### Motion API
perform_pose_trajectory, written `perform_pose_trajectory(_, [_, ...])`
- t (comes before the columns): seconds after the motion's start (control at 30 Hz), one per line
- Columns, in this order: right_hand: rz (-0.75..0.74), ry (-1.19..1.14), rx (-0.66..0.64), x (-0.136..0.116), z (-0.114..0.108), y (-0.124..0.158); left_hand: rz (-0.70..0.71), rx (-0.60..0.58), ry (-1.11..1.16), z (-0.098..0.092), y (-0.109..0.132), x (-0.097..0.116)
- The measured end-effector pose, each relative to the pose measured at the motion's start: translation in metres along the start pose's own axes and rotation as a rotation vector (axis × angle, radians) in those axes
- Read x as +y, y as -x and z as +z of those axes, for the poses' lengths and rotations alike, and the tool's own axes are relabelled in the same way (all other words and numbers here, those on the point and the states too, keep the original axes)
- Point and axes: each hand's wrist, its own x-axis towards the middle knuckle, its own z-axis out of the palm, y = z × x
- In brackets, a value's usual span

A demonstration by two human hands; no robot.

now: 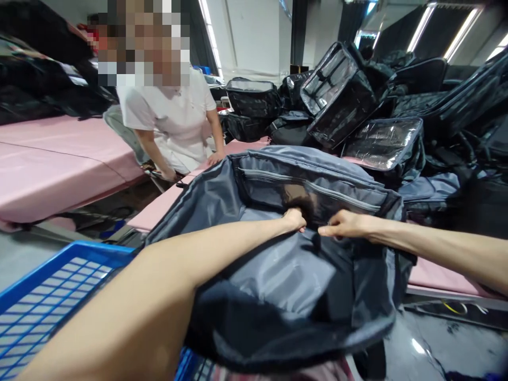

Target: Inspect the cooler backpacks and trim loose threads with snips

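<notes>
A large black bag (278, 280) with grey lining lies wide open in front of me, partly over the pink table edge. Along its far inner wall runs a zipped see-through pocket (273, 188). Both my hands reach inside, close together near the lower part of that pocket. My left hand (296, 219) is closed in a fist; its grip is hidden. Fingers of my right hand (343, 225) are pinched, thumb pointing left, beside a dark fold of the bag. What either hand holds is too small or blurred to tell.
A blue plastic basket (67, 286) stands at lower left. Across the pink table (154, 209), a person in a white shirt (170, 116) leans on it. Black bags, some silver-lined (384, 143), are piled at back right. Another pink table (59, 164) is at left.
</notes>
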Motion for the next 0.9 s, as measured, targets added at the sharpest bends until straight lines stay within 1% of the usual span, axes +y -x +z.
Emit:
perform_pose_trajectory(0.03, [0.154,-0.031,-0.004,0.006,0.007,-0.006,-0.036,-0.025,0.008,-0.001,0.0,0.0])
perform_pose_trajectory(0.07, [0.263,-0.067,0.002,0.011,0.013,-0.011,-0.065,-0.047,0.014,-0.002,0.0,-0.001])
perform_pose_trajectory(0.1, [0.33,-0.103,0.014,0.013,0.018,-0.015,-0.085,-0.067,0.022,-0.002,0.001,0.0])
perform_pose_trajectory(0.13, [0.356,-0.136,0.034,0.014,0.023,-0.018,-0.096,-0.08,0.034,-0.002,0.002,0.0])
perform_pose_trajectory(0.23, [0.329,-0.166,0.13,0.008,0.032,-0.028,-0.098,-0.092,0.088,-0.004,0.008,0.0])
perform_pose_trajectory(0.33, [0.305,-0.172,0.222,0.004,0.038,-0.04,-0.057,-0.095,0.195,-0.007,0.017,-0.002])
perform_pose_trajectory(0.43, [0.281,-0.18,0.265,0.008,0.043,-0.05,0.0,-0.135,0.32,-0.01,0.026,-0.007])
perform_pose_trajectory(0.53, [0.255,-0.194,0.264,0.014,0.044,-0.054,0.039,-0.186,0.412,-0.014,0.031,-0.012])
perform_pose_trajectory(0.67, [0.255,-0.215,0.234,0.018,0.044,-0.055,0.066,-0.236,0.468,-0.018,0.032,-0.018])
perform_pose_trajectory(0.9, [0.262,-0.227,0.186,0.017,0.044,-0.052,0.079,-0.257,0.471,-0.021,0.033,-0.018])
